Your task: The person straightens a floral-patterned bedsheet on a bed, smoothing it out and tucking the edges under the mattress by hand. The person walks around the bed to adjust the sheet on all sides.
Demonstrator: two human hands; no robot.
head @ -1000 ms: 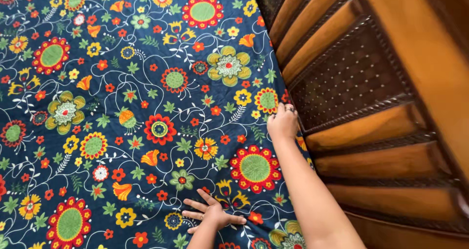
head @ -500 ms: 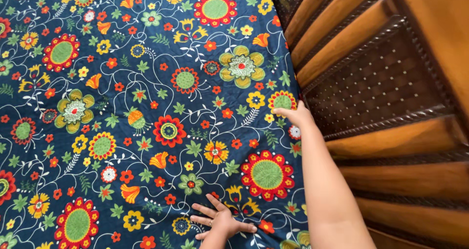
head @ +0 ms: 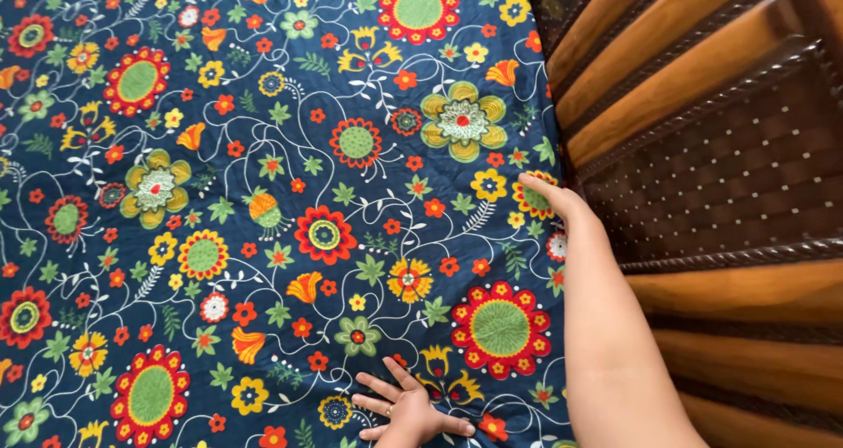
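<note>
1. Floral bedsheet (head: 263, 193), dark blue, is spread flat beside the wooden headboard (head: 702, 132).
2. Left hand (head: 408, 408) is laid palm-down, fingers splayed, nothing gripped.
3. Right hand (head: 553, 198) is pressed at the sheet's edge; finger closure cannot be told.

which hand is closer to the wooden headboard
Right. The right hand presses the floral sheet at its edge beside the wooden headboard; the left hand lies flat farther in.
</note>
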